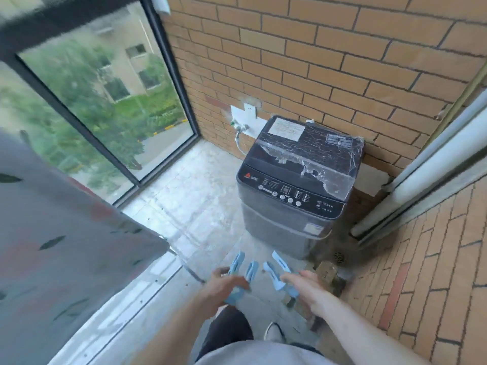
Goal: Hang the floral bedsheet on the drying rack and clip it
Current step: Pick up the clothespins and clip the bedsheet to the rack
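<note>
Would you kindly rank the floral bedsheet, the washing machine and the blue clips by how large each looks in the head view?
1. Floral bedsheet, though it hangs nearest the camera, which inflates it.
2. Washing machine.
3. Blue clips, smallest, held in the left hand and right hand.

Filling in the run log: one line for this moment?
stage: clips in hand | left hand: holds pale blue plastic clips | right hand: holds more | grey floral bedsheet: hanging at left, unclipped

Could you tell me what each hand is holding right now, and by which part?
Both hold blue clothes pegs: the left hand grips its pegs by their lower ends, the right hand likewise its pegs.
</note>
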`<state>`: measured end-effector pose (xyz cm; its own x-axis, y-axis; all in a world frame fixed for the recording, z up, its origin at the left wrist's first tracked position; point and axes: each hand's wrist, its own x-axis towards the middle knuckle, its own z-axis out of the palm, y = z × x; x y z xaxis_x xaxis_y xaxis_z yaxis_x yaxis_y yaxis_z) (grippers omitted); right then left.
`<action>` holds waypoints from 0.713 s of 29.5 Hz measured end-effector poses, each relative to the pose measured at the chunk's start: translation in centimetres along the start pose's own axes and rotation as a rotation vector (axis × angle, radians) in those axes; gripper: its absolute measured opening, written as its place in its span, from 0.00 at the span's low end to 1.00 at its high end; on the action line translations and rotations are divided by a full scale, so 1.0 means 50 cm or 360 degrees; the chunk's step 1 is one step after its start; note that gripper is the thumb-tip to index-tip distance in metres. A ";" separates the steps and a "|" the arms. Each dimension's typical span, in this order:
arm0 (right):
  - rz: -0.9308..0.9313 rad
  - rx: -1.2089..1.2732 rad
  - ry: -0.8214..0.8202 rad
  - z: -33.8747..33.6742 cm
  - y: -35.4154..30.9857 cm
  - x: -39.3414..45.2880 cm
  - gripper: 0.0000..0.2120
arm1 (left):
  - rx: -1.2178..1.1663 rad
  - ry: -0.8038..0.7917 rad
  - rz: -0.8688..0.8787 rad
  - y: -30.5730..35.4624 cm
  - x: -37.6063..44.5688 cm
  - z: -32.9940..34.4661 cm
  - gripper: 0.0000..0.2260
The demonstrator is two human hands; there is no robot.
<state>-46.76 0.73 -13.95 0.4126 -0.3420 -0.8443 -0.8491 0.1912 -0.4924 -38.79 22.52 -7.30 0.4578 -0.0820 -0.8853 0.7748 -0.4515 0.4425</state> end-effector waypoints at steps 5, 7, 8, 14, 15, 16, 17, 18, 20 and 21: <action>-0.0077 0.0006 -0.0094 0.060 -0.044 -0.032 0.16 | -0.0492 0.0233 0.0103 -0.048 -0.054 -0.099 0.09; -0.0157 0.0034 -0.0168 0.087 -0.076 -0.051 0.19 | -0.0711 0.0177 0.0054 -0.061 -0.087 -0.143 0.19; -0.0222 0.0032 -0.0209 0.107 -0.093 -0.068 0.21 | -0.0827 0.0172 0.0034 -0.075 -0.101 -0.169 0.20; -0.0539 0.0056 -0.0385 0.273 -0.165 -0.202 0.24 | -0.1259 0.0140 0.0180 -0.143 -0.211 -0.317 0.25; -0.0580 0.0062 -0.0406 0.291 -0.173 -0.218 0.24 | -0.1280 0.0129 0.0203 -0.145 -0.221 -0.329 0.25; -0.0636 0.0062 -0.0457 0.325 -0.183 -0.240 0.23 | -0.1317 0.0151 0.0220 -0.156 -0.236 -0.358 0.24; -0.0662 0.0055 -0.0486 0.343 -0.188 -0.258 0.21 | -0.1334 0.0155 0.0241 -0.164 -0.244 -0.372 0.24; -0.0720 0.0017 -0.0525 0.402 -0.192 -0.289 0.19 | -0.1374 0.0174 0.0286 -0.190 -0.270 -0.421 0.27; -0.0793 -0.0008 -0.0556 0.460 -0.201 -0.321 0.20 | -0.1399 0.0182 0.0350 -0.208 -0.297 -0.471 0.31; -0.0823 -0.0007 -0.0571 0.496 -0.207 -0.346 0.21 | -0.1413 0.0193 0.0398 -0.224 -0.307 -0.503 0.30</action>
<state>-36.94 27.48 0.51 0.8545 -0.0590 -0.5162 -0.5114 0.0797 -0.8557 -43.53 51.19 4.93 0.6602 0.0311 -0.7504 0.6739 0.4165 0.6102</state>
